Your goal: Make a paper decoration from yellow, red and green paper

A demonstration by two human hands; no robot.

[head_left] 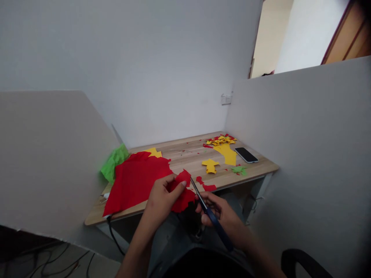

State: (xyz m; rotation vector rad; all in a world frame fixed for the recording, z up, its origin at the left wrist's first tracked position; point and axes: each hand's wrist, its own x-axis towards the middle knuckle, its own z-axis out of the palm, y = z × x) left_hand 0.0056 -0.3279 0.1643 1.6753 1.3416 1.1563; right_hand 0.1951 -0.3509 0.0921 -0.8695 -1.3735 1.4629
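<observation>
Cutting looks in hand: we have left grip (162,196) closed, thumb and fingers pinching red piece (183,177); right grip (218,210) closed round scissors (213,220), blades at piece's right edge. Next move seems to call for taut edge, fingertips clear. Red sheet (139,181) left of left grip, on tabletop (191,154); yellow cutout (210,166) beyond right grip.

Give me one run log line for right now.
left hand: holding red piece | right hand: holding scissors, tips by red piece | table: yellow cutout, green scraps, phone
</observation>
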